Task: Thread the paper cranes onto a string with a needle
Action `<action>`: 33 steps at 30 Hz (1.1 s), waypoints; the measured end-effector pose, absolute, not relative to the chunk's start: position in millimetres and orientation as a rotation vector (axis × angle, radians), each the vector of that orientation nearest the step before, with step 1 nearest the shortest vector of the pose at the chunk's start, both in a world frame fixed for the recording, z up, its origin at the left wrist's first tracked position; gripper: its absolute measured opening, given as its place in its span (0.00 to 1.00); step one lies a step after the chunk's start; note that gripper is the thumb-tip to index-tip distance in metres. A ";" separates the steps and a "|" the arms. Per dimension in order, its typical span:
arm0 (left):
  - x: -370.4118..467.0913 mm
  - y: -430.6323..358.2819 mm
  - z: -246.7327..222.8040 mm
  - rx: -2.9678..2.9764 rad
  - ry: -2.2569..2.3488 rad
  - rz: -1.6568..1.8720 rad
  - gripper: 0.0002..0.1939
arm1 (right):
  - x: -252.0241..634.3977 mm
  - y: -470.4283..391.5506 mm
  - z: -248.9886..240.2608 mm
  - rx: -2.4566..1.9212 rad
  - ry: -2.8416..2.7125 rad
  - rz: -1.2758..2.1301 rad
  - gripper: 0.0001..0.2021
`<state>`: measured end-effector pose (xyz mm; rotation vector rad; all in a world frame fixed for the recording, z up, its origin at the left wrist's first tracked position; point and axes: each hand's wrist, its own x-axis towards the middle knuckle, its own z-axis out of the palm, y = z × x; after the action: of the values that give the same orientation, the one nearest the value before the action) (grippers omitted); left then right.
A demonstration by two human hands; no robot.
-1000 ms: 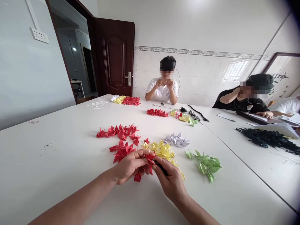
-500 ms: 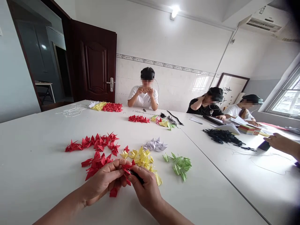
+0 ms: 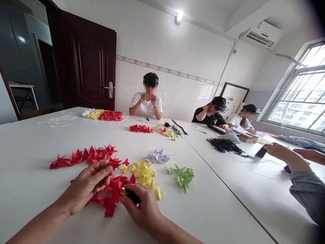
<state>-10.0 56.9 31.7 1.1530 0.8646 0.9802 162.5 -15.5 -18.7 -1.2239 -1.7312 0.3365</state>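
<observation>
Red folded paper cranes point(image 3: 92, 154) lie in a row and a heap on the white table point(image 3: 22, 169). My left hand point(image 3: 95, 181) pinches a red paper crane point(image 3: 114, 164) above the heap. To its right, my right hand point(image 3: 141, 203) is closed around a small black tool point(image 3: 132, 195) with a light metal tip; most of it is hidden by the fingers. Beyond that hand are yellow cranes point(image 3: 144, 173), white-lilac cranes point(image 3: 157, 156) and green cranes point(image 3: 185, 177).
Across the table sits a person in white point(image 3: 149, 98), behind more red cranes point(image 3: 141, 128). Black cords point(image 3: 224, 145) lie to the right. Two people sit at the far right, and another person's hands point(image 3: 281, 152) hold a dark object near the right edge.
My hands have moved apart; the left went up and left with a red crane, while the right kept the black tool. The view has turned to the right.
</observation>
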 end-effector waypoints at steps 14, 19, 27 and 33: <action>-15.7 67.2 12.4 2.258 1.259 1.068 0.12 | 164.3 -20.6 -25.9 -1.280 -1.937 0.555 0.13; -22.2 68.7 15.5 2.318 1.348 0.988 0.13 | 163.6 -22.0 -25.7 -1.309 -1.981 0.568 0.13; -41.5 86.2 13.4 2.386 1.527 0.928 0.11 | 164.9 -21.2 -22.5 -1.334 -1.963 0.541 0.13; -68.0 108.0 16.2 2.247 1.728 1.058 0.13 | 165.6 -17.4 -25.9 -1.379 -1.959 0.526 0.14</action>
<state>-68.0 108.0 16.2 2.2469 1.7276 1.0578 165.6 -17.4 -25.9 -1.3791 -1.9593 0.5260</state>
